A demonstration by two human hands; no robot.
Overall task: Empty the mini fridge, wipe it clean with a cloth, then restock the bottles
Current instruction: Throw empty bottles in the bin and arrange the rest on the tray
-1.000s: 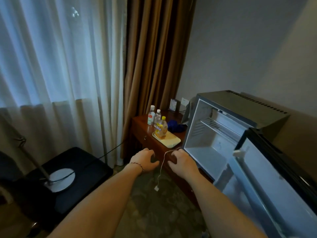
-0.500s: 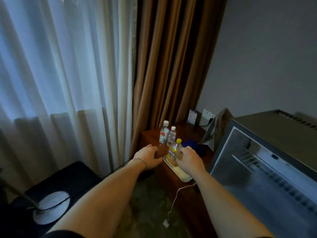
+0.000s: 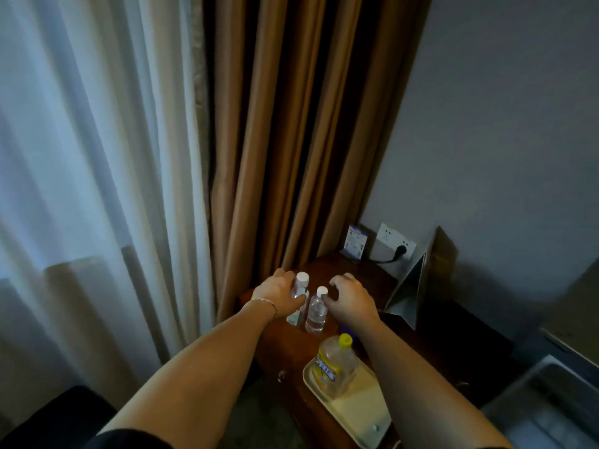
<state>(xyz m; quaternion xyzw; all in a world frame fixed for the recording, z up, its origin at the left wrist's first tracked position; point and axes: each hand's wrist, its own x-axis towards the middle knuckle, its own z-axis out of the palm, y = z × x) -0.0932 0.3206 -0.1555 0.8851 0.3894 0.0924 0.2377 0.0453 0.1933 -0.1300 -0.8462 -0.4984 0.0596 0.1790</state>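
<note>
Two clear water bottles with white caps stand side by side on the dark wooden table. My left hand wraps around the farther water bottle, thumb across its front. My right hand hovers with loosely curled fingers just right of the nearer water bottle, its thumb by the neck and not closed round it. A yellow-capped drink bottle stands on a cream tray closer to me. The open mini fridge shows at the lower right edge. A sliver of blue cloth peeks out beside my right forearm.
Brown and white curtains hang right behind the table's left side. A wall socket with a plug, a small card and a folded stand-up sign sit at the table's back. A black stool is low on the left.
I have moved closer and turned left, away from the fridge. Both hands went past the yellow bottle to the two water bottles, and my left hand has closed round the farther one.
</note>
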